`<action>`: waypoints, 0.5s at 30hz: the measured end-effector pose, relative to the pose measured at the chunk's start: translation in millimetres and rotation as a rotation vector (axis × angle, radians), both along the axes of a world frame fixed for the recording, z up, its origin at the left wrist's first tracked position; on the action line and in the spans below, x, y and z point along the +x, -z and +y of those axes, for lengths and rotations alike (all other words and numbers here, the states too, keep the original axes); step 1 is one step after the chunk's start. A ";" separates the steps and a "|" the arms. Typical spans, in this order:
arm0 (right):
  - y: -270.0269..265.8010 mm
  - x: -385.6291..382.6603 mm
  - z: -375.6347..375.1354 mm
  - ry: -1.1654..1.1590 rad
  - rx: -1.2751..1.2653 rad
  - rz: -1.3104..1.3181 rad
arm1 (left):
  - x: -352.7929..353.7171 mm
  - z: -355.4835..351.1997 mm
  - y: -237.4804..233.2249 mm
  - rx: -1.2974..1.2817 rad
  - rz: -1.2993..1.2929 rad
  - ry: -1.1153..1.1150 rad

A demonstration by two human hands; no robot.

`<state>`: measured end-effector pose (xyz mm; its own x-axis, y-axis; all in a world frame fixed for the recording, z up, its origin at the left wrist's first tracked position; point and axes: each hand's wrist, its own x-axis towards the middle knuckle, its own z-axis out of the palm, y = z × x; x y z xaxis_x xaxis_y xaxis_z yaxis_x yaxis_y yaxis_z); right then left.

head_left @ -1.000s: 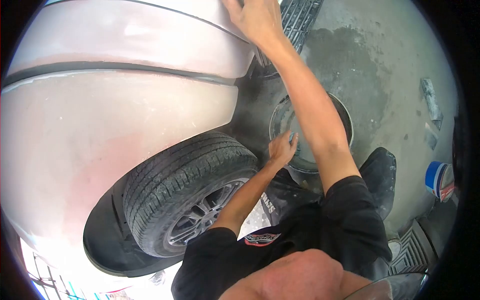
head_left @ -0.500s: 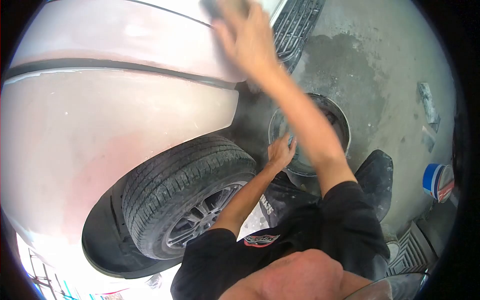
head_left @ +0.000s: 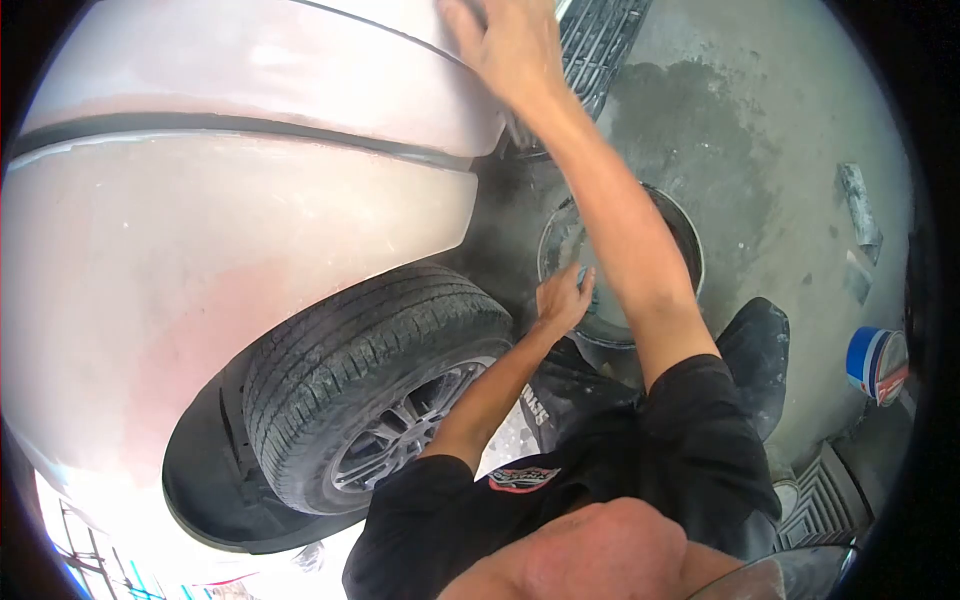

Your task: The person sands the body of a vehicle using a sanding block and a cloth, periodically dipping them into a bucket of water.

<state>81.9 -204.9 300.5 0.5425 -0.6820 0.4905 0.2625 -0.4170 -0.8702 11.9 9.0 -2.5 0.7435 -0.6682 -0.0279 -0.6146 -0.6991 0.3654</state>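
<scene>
Panel directly beneath right hand

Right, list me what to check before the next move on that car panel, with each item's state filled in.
1. The right hand lies flat on the car panel: ok.
2. Anything under the right palm: cannot tell, the hand hides it.
3. The left hand is at the near rim of the bucket: ok, though how firmly it grips is unclear.
4. The bucket stands upright on the floor, apart from the tyre: ok.
5. What the bucket holds: cannot tell, the right forearm crosses it.
6. Dry floor around the bucket: not ok, a dark, damp-looking patch lies beyond it.
</scene>
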 end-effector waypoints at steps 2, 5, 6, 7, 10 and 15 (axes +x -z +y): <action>20.4 18.7 4.6 0.213 -0.223 -0.123 | 1.3 2.2 5.3 -0.017 0.002 0.010; 50.7 14.7 49.0 0.271 -0.317 -0.302 | 3.3 0.5 6.2 -0.046 0.004 0.021; 51.2 18.2 42.1 0.269 -0.308 -0.251 | 1.8 2.1 6.8 -0.051 0.010 0.018; 47.1 23.2 29.2 0.267 -0.292 -0.201 | 1.5 3.9 5.5 -0.034 0.013 0.011; 10.6 6.7 4.9 0.110 -0.093 -0.067 | 0.3 2.0 2.5 -0.009 0.018 0.000; 45.8 3.3 41.6 0.265 -0.317 -0.239 | 1.5 1.6 7.1 0.013 0.007 0.022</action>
<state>85.2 -163.3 254.7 0.2168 -0.5780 0.7867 0.2887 -0.7318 -0.6173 13.4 10.6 -9.6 0.7282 -0.6841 -0.0415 -0.6276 -0.6899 0.3607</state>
